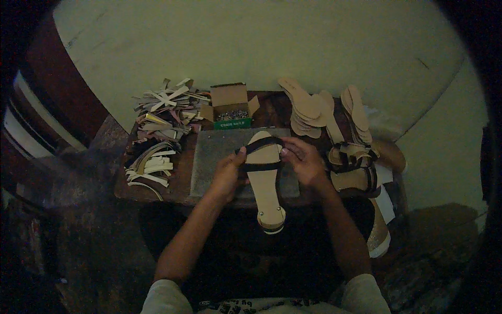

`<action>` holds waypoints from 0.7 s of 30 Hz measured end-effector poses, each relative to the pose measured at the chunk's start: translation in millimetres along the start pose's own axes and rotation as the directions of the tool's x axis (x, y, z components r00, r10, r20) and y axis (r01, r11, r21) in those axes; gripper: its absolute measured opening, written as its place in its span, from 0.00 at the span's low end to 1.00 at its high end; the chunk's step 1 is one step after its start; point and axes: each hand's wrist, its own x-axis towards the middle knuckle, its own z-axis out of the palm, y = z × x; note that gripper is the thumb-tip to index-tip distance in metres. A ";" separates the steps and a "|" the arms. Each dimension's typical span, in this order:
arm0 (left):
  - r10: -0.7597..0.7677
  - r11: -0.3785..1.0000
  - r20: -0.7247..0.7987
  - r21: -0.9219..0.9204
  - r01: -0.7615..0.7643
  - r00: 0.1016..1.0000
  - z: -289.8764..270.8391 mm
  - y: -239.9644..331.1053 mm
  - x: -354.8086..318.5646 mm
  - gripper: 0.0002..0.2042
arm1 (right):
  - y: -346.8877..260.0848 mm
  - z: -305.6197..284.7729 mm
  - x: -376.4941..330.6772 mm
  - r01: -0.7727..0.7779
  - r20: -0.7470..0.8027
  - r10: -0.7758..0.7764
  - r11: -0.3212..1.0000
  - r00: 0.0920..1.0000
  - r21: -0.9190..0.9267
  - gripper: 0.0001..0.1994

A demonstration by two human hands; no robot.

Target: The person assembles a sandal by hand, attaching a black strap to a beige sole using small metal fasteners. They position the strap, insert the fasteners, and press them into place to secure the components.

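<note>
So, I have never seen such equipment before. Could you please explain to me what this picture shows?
Certainly. No machine is working here: these are a person's own bare hands. The camera is worn on the head and looks down; its wide fisheye lens bends straight edges.

The left hand and right hand hold a sandal between them, with two dark straps across its front part and its heel toward the person.

On the dark table lies a grey slab. To the left are piles of strips; behind the slab, an open green box with small metal pieces. To the right are tan soles and other dark-strapped sandals.
</note>
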 end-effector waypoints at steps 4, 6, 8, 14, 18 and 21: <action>-0.011 0.997 0.028 -0.072 0.013 1.000 8.6 2.0 -4.3 0.19 | 9.6 0.3 -0.1 -0.031 0.005 0.031 1.000 1.000 0.004 0.17; -0.030 0.994 0.064 -0.105 0.036 0.998 4.9 2.7 -3.8 0.21 | 6.1 2.0 -0.7 -0.074 0.004 0.075 0.997 0.997 -0.009 0.17; -0.047 0.984 0.131 -0.166 0.068 0.990 0.8 1.6 -1.9 0.23 | -1.1 -2.9 1.4 -0.180 0.068 0.172 0.974 0.983 0.138 0.17; -0.074 0.928 0.285 -0.332 0.171 0.956 -2.5 3.5 -1.0 0.24 | -0.6 -1.4 -0.2 -0.137 0.106 0.118 0.971 0.987 0.198 0.16; -0.019 0.962 0.198 -0.263 0.071 0.980 2.5 2.8 -3.2 0.22 | 15.9 -2.4 0.6 0.003 0.088 -0.011 0.996 0.996 0.088 0.17; 0.049 0.982 0.049 -0.187 -0.039 0.998 14.1 2.8 -7.3 0.17 | 30.2 -8.0 2.9 -0.096 0.149 0.089 0.994 0.985 0.046 0.18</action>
